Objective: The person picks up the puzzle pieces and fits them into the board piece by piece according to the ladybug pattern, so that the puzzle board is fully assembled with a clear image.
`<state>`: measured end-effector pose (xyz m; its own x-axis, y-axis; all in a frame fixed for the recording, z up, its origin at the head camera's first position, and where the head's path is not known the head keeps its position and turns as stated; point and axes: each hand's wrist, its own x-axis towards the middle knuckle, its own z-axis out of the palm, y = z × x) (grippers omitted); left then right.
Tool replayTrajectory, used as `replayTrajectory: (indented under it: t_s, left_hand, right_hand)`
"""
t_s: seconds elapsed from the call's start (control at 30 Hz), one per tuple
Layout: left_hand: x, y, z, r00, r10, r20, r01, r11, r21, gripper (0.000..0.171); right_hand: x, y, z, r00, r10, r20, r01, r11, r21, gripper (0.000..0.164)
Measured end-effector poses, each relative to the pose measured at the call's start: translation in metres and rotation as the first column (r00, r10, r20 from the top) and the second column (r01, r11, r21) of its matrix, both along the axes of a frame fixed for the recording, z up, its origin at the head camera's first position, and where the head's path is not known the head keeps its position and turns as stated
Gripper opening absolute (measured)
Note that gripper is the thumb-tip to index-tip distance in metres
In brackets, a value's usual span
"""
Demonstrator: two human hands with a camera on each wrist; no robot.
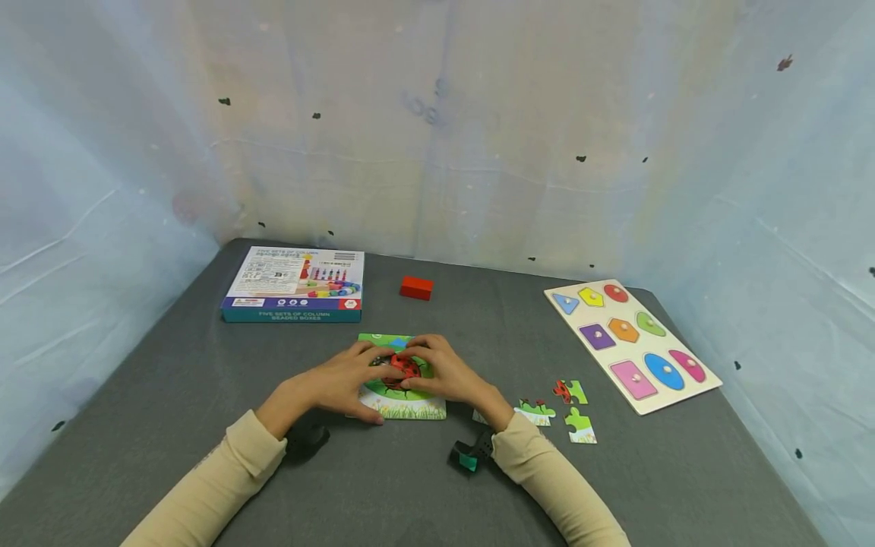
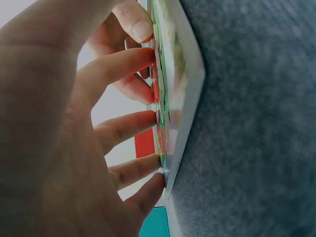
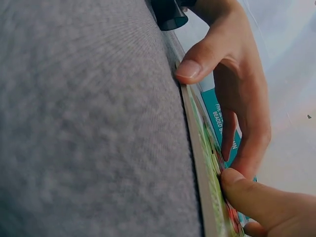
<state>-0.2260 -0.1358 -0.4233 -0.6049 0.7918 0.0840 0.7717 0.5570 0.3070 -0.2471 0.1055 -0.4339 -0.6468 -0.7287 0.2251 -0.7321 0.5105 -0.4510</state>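
A ladybug jigsaw puzzle (image 1: 417,409) with a green and white picture lies flat on the dark table, between my two hands. My left hand (image 1: 339,382) reaches across its left side, fingertips resting on the red ladybug part and thumb by the lower left edge. From the other side, my right hand (image 1: 447,372) touches the ladybug part with its thumb and fingertips. In the left wrist view, some puzzle pieces (image 2: 161,74) sit slightly raised above the board (image 2: 185,98). The right thumb (image 3: 237,187) presses at the puzzle's surface in the right wrist view.
Loose puzzle pieces (image 1: 580,427) lie right of the right forearm. Beyond them is a wooden shape board (image 1: 601,365) with knobbed pieces. A boxed bead set (image 1: 294,285) stands at the back left, and a red block (image 1: 416,288) sits behind the puzzle.
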Motion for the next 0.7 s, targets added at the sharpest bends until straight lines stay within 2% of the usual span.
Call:
replayTrajectory:
  t_s: [0.3, 0.4, 0.7]
  left_hand:
    - [0.000, 0.000, 0.001, 1.000, 0.021, 0.014, -0.021, 1.000, 0.001, 0.064]
    - [0.001, 0.000, 0.001, 0.999, 0.028, 0.019, -0.027, 1.000, -0.007, 0.065]
    - [0.001, 0.002, 0.000, 1.000, 0.018, 0.002, -0.018, 1.000, 0.001, 0.066]
  right_hand:
    - [0.000, 0.002, 0.006, 0.999, 0.010, 0.033, -0.011, 1.000, 0.027, 0.044]
    - [0.001, 0.007, 0.007, 0.999, 0.004, 0.035, -0.004, 1.000, 0.000, 0.045]
    - [0.006, 0.037, 0.018, 1.000, -0.006, -0.030, 0.003, 0.994, -0.108, 0.046]
